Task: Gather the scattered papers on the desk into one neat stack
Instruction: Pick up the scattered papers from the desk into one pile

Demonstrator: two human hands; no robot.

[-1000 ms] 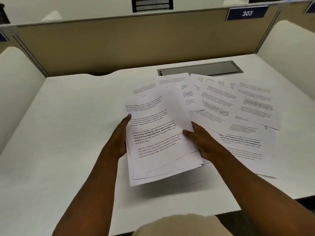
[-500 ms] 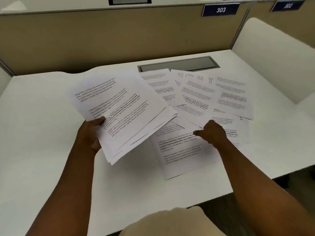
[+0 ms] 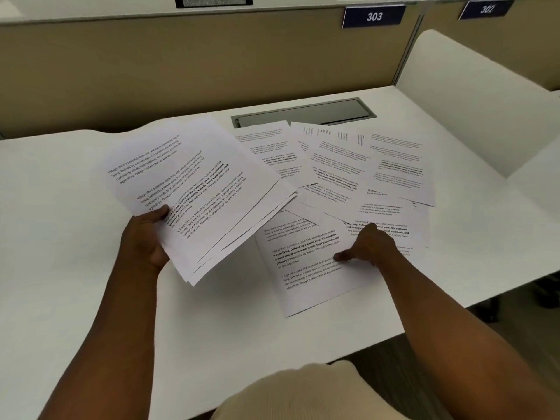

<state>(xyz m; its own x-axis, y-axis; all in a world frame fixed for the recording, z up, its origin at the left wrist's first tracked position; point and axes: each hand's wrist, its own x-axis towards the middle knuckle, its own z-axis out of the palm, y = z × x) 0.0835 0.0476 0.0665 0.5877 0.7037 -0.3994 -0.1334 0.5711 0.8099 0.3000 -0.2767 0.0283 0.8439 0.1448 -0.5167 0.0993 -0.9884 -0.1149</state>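
Note:
My left hand (image 3: pixel 145 237) grips a loose bundle of printed sheets (image 3: pixel 194 189) by its lower left corner, held tilted above the white desk (image 3: pixel 60 237); the sheets fan out unevenly at the right edge. My right hand (image 3: pixel 368 245) rests on a single printed sheet (image 3: pixel 306 268) lying flat near the desk's front edge, thumb stretched left on the page. Whether the fingers pinch the overlapping sheet under them I cannot tell. Behind it several more printed sheets (image 3: pixel 363 165) lie overlapped across the right half of the desk.
A grey cable hatch (image 3: pixel 303 115) is set into the desk behind the papers. A tan partition (image 3: pixel 181 65) with a blue 303 plate (image 3: pixel 374 16) closes the back, and a white side divider (image 3: pixel 472 95) stands at the right. The desk's front edge runs close below the flat sheet.
My left hand has carried the bundle up and to the left, away from the spread. My right hand let go of the bundle and came down on a sheet lying on the desk.

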